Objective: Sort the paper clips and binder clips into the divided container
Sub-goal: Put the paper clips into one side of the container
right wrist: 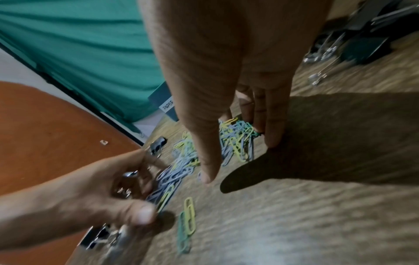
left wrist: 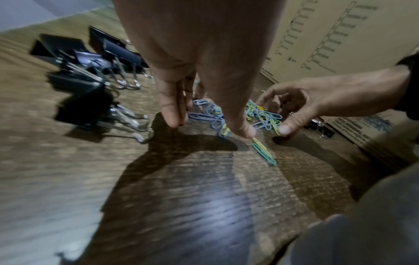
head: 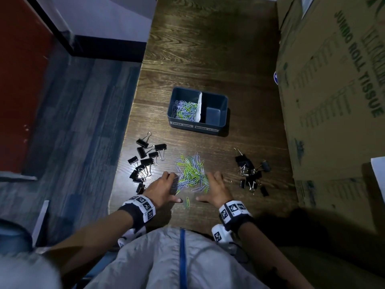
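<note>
A heap of green, yellow and lilac paper clips (head: pixel 191 172) lies on the dark wooden table. My left hand (head: pixel 171 187) and right hand (head: pixel 205 187) flank it, fingertips down on the table, thumbs pointing toward each other. In the left wrist view the left fingers (left wrist: pixel 172 122) stand straight against the heap (left wrist: pixel 217 116). Two loose clips (head: pixel 187 203) lie between the thumbs. Black binder clips sit in one group to the left (head: pixel 145 157) and another to the right (head: pixel 250 172). The blue divided container (head: pixel 224 101) holds paper clips in its left half; its right half shows only bare floor.
A large cardboard box (head: pixel 333 101) walls off the table's right side. The table's left edge (head: pixel 127 140) runs close to the left binder clips, with floor below. A white sheet (head: pixel 379 174) lies at the far right.
</note>
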`<state>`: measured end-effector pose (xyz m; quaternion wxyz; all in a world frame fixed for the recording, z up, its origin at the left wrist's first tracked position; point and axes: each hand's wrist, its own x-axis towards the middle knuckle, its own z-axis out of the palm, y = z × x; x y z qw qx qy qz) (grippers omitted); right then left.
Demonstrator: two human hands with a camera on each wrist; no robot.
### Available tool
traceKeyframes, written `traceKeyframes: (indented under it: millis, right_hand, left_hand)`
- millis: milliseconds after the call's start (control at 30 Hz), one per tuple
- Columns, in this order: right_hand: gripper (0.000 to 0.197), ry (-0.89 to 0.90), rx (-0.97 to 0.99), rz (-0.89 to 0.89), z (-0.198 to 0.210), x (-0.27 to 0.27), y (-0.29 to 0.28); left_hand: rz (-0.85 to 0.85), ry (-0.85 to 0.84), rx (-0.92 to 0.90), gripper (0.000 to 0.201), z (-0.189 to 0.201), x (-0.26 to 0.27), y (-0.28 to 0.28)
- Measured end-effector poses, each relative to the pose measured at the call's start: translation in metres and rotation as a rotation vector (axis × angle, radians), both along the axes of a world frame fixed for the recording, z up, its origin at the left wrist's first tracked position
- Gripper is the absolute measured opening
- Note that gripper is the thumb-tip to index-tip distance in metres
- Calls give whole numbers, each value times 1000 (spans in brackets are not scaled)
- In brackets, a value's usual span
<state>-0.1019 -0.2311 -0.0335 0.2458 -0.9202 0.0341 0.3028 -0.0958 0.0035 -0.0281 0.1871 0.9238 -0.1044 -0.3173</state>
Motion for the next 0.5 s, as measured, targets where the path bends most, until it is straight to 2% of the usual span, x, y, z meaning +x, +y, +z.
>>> traceKeyframes:
  millis: [100, 200, 300, 400, 500]
  right_hand:
    - [101, -1, 59, 26, -4, -1, 17]
    - [95, -20, 83, -9, -4, 4, 16]
    - [82, -78, 57, -31, -3, 5, 3]
    - [81, -83, 39, -17, 0, 3, -3]
    - [82, -93, 50, -29, 2, 7, -1]
  left_hand:
    - [-25, -33, -59, 74, 3, -3, -19]
    - [-40, -51, -109, 65, 6, -1, -20]
    - [-241, -155, -15, 60, 11, -3, -16]
    - [-454, -143, 67, 63, 10, -8, -20]
    - [-458, -169, 59, 48, 10, -6, -28]
